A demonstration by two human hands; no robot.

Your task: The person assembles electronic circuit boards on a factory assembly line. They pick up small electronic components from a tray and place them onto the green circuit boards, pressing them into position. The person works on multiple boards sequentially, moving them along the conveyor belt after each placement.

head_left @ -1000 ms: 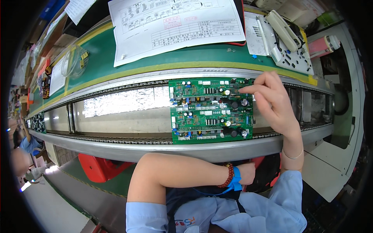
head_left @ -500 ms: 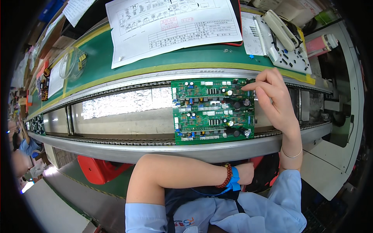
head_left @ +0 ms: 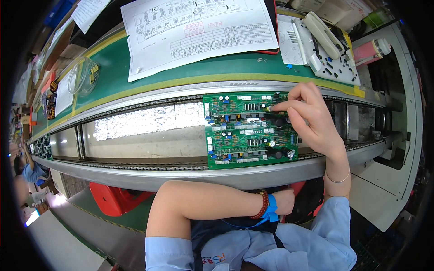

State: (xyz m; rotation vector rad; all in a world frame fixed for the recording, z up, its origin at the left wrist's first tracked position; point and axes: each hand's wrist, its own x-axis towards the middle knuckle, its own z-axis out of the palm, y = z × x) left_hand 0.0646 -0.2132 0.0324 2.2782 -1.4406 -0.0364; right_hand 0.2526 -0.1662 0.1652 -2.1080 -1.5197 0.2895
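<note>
At the far left a clear round plastic dish [head_left: 84, 75] with small yellow parts sits on the matte green belt of the counter [head_left: 190, 67], whose near side is trimmed with a yellow stripe. Right of it a large white paper sheet printed with diagrams and tables [head_left: 199, 31] lies flat, its lower corners overhanging the stripe. Below runs a long conveyor of brushed steel rails [head_left: 135, 178] with fine chain links along each rail; between the rails a crinkled silver foil strip [head_left: 140, 121] catches the light, and the stretch left of the board is open. Bridging both rails, the rectangular green printed circuit board [head_left: 251, 130] lies flat, studded with black cylinders, blue blocks and white connectors, its straight near edge close to the front rail. The left hand [head_left: 285, 202] is tucked below the rail against the body, wearing a brown bead bracelet and a blue wrist strap [head_left: 270, 208]; whether its fingers are curled or spread cannot be told. The right hand [head_left: 312, 118] reaches over the board's upper right corner, thumb and forefinger pinched on a small pale component [head_left: 270, 108] at the board's surface, the other fingers curled. Farther right a white plastic tray of small black parts [head_left: 337, 63] rests on the counter, and a pink cylinder [head_left: 368, 49] lies beyond it.
</note>
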